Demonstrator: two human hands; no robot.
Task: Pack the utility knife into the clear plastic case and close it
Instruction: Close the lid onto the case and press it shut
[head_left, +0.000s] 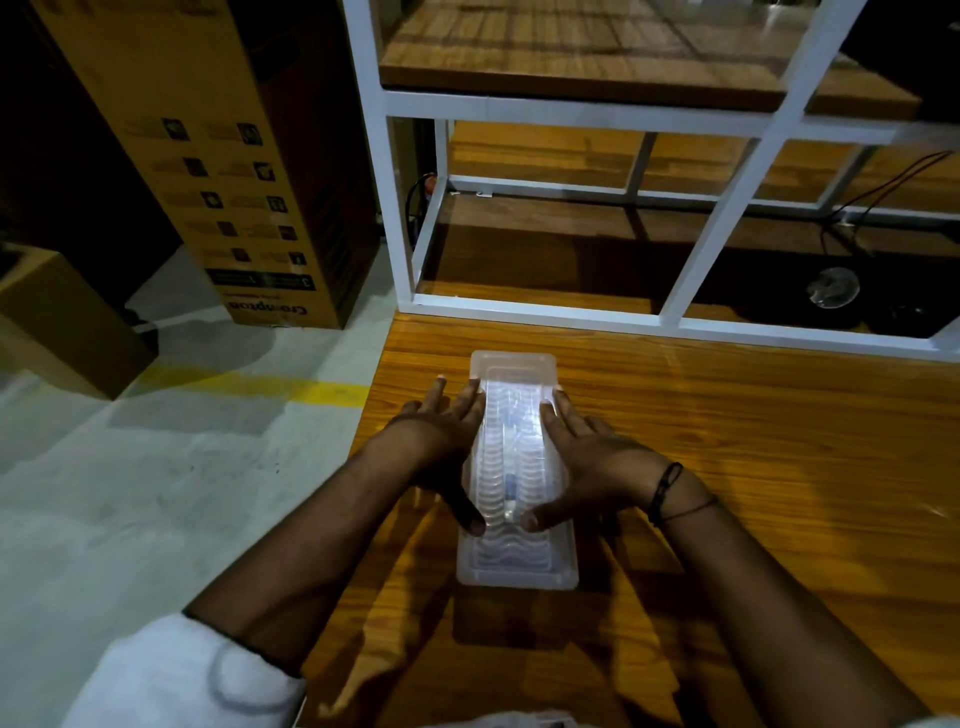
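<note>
A long clear plastic case (517, 564) lies flat on the wooden table (727, 441), its lid down. Through the ribbed lid I make out the utility knife (510, 457) as a faint dark and bluish shape along the middle. My left hand (448, 441) rests flat against the case's left side, fingers spread, thumb pressing on the lid. My right hand (587, 457) mirrors it on the right side, thumb on the lid near the left thumb. Both hands press on the case rather than lift it.
A white metal frame shelf (670, 312) with wooden boards stands right behind the case. Cables and a round object (832, 288) lie on its lower board at right. Tall cardboard boxes (249, 171) stand on the grey floor at left, beyond the table's left edge.
</note>
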